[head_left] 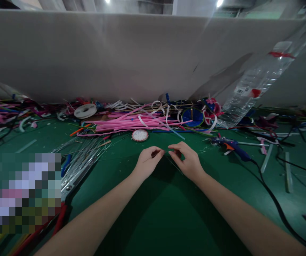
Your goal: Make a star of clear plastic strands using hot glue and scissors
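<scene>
A grey-white panel point(115, 53) stands along the back of a green tabletop point(153, 220), with a small white disc point(140, 135), edged in reddish brown, lying on the bare part; places here are given from that disc. A thin strand point(176, 168), pale and hair-fine, shows to the right of the disc and nearer the person, slanting down beneath the right thumb; its upper end is lost among the fingers. The left hand point(149, 161) is just on the near side of the disc, its thumb and forefinger drawn together in a narrow pinch. The right hand point(189, 161) is farther to the right of the disc, fingers curled, thumb and forefinger a little apart, pointing at the left fingertips without touching them. Whether either hand grips the strand, I cannot tell. Just beyond the disc lies a heap of pink rods point(131, 122), with a white spool point(85, 111) beyond and to the left, and a blue round piece point(192, 117) beyond and to the right. Left of the disc and nearer, silvery wires point(82, 161) spread beside scissors point(74, 183). Well to its right lies a dark-blue glue gun point(236, 150); beyond that, a clear bottle point(256, 83) leans toward the panel.
</scene>
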Available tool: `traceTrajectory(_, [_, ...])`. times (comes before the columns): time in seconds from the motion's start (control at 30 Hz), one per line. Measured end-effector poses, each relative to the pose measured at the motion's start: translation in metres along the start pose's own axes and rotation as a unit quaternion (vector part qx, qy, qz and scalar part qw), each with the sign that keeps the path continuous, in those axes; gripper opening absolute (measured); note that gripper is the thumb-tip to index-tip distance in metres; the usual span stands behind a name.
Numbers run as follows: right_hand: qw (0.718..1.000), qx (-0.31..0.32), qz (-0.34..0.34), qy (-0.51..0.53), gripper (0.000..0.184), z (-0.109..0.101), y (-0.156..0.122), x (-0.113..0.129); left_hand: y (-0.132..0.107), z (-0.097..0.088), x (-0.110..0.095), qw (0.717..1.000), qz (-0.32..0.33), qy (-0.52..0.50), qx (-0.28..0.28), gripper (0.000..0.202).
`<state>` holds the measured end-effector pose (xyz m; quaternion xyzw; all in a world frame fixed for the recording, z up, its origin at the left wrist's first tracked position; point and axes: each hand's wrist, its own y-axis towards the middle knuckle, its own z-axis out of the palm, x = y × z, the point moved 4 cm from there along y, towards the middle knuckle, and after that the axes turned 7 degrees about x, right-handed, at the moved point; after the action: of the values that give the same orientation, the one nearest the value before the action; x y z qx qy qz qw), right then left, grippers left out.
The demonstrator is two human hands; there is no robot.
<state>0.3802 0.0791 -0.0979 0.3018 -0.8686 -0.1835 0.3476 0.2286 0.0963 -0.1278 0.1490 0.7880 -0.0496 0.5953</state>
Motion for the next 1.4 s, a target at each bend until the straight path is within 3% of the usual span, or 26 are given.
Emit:
traceTrajectory(0.4, [1.0, -0.003, -0.012, -0.016, 0.014, 0.003, 0.0, 0.003, -0.003, 0.001, -0.002, 0.998, 0.023, 0.058, -0.003, 0.026])
traceTrajectory(0.47, [0.999, -0.029, 0.011, -0.012, 0.016, 0.001, -0.002, 0.001, -0.004, 0.0, -0.001, 0.998, 0.023, 0.053, -0.016, 0.024])
traceTrajectory(0.6, [0.989, -0.139, 0.044, 0.009, 0.01, -0.018, -0.009, 0.002, -0.008, -0.001, -0.004, 0.998, 0.004, 0.057, -0.023, 0.023])
traceTrajectory(0.67, [0.989, -0.15, -0.017, -0.002, 0.01, -0.033, -0.012, 0.019, -0.008, -0.001, -0.004, 0.998, -0.02, 0.06, -0.012, 0.024])
traceTrajectory(0.7, [0.988, -0.12, -0.094, -0.026, 0.011, -0.038, -0.013, 0.037, -0.006, -0.001, -0.004, 0.998, -0.032, 0.059, -0.005, 0.024])
traceTrajectory(0.77, [0.952, -0.016, -0.29, -0.101, 0.009, -0.042, -0.022, 0.082, -0.001, -0.003, -0.004, 0.997, -0.053, 0.054, 0.009, 0.025])
traceTrajectory(0.83, [0.906, 0.043, -0.405, -0.116, 0.009, -0.04, -0.038, 0.126, 0.007, -0.005, -0.004, 0.995, -0.076, 0.049, 0.029, 0.023])
traceTrajectory(0.9, [0.889, 0.108, -0.432, -0.106, 0.019, -0.025, -0.052, 0.162, 0.014, -0.01, -0.008, 0.992, -0.104, 0.045, 0.047, 0.024])
traceTrajectory(0.97, [0.88, 0.189, -0.425, -0.095, 0.015, 0.002, -0.062, 0.186, 0.02, -0.015, -0.014, 0.988, -0.134, 0.041, 0.07, 0.026])
traceTrajectory(1.1, [0.905, 0.271, -0.32, -0.068, 0.014, 0.062, -0.055, 0.203, 0.023, -0.024, -0.029, 0.977, -0.178, 0.044, 0.112, 0.028])
traceTrajectory(1.27, [0.906, 0.271, -0.32, -0.052, 0.025, 0.128, -0.017, 0.219, 0.02, -0.031, -0.039, 0.972, -0.186, 0.068, 0.124, 0.024])
traceTrajectory(1.33, [0.901, 0.257, -0.343, -0.061, 0.027, 0.148, -0.001, 0.232, 0.019, -0.032, -0.041, 0.972, -0.183, 0.077, 0.128, 0.023])
traceTrajectory(1.4, [0.906, 0.272, -0.32, -0.058, 0.029, 0.163, 0.014, 0.243, 0.021, -0.033, -0.042, 0.972, -0.178, 0.081, 0.131, 0.022])
